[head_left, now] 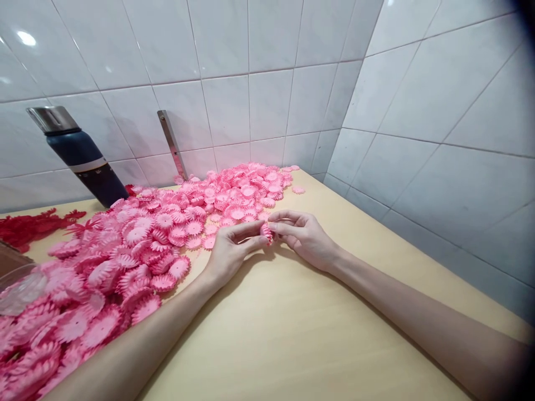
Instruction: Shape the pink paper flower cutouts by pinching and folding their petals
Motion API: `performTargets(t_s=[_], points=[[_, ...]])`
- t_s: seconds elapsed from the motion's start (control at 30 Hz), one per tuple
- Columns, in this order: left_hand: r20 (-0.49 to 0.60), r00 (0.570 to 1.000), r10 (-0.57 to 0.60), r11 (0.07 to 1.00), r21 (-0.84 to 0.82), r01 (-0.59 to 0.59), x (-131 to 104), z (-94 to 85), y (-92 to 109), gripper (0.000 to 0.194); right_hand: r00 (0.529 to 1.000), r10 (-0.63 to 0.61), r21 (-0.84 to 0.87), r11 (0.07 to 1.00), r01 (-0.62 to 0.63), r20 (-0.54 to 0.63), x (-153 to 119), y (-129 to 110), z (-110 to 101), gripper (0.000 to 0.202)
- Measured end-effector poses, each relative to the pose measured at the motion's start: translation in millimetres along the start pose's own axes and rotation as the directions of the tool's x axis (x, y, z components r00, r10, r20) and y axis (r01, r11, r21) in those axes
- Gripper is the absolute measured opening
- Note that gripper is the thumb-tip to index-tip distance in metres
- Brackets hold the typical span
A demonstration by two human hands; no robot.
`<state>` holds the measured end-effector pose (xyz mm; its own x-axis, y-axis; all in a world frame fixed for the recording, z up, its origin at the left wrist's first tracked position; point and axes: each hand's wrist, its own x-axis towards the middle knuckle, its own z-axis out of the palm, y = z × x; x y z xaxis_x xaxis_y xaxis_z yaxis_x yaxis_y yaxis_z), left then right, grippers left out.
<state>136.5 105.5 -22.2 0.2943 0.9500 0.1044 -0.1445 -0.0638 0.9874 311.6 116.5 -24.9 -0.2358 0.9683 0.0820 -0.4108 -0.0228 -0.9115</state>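
Between my two hands a small pink ruffled petal piece (266, 233) is pinched just above the table. My left hand (234, 245) grips its left side between thumb and fingers. On its right side, the fingertips of my right hand (301, 236) close on the same piece. A large heap of pink scalloped petal discs (165, 220) spreads from the lower left to the back, right behind my hands. Some discs show a small hole in the middle.
A dark blue bottle (90, 161) with a steel cap stands at the back left. Red pieces (31, 225) lie left of it, near a clear plastic item (23, 292). A metal strip (170, 139) leans on the tiled wall (225, 106). The yellow table (259, 334) meets a side wall at right.
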Motion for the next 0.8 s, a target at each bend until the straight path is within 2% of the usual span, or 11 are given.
performTargets(t_s=[0.17,0.3,0.53,0.67,0.8], points=[[-0.058,0.996,-0.074,0.993,-0.094,0.069,-0.1,0.4,1.7,0.040,0.999,0.046,0.029,0.998,-0.046,0.025,0.9,-0.8,-0.1,0.023],[-0.104,0.987,-0.124,0.982,-0.154,0.107,0.5,1.2,3.0,0.038,0.999,0.027,0.007,1.000,-0.027,0.025,0.8,-0.1,-0.7,0.021],[-0.111,0.987,-0.114,0.981,-0.172,0.094,1.6,1.2,0.0,0.039,0.999,0.022,-0.013,1.000,-0.022,0.023,-0.3,-0.7,-1.0,0.022],[-0.123,0.992,-0.028,0.992,-0.127,0.012,3.6,-1.6,-3.0,0.030,0.999,0.014,-0.029,0.999,-0.013,0.029,-0.1,1.1,-3.6,0.022],[-0.088,0.994,-0.058,0.992,-0.121,0.047,3.0,-0.5,-1.2,0.032,0.999,0.011,-0.032,0.999,-0.010,0.034,0.4,2.1,-4.0,0.022]])
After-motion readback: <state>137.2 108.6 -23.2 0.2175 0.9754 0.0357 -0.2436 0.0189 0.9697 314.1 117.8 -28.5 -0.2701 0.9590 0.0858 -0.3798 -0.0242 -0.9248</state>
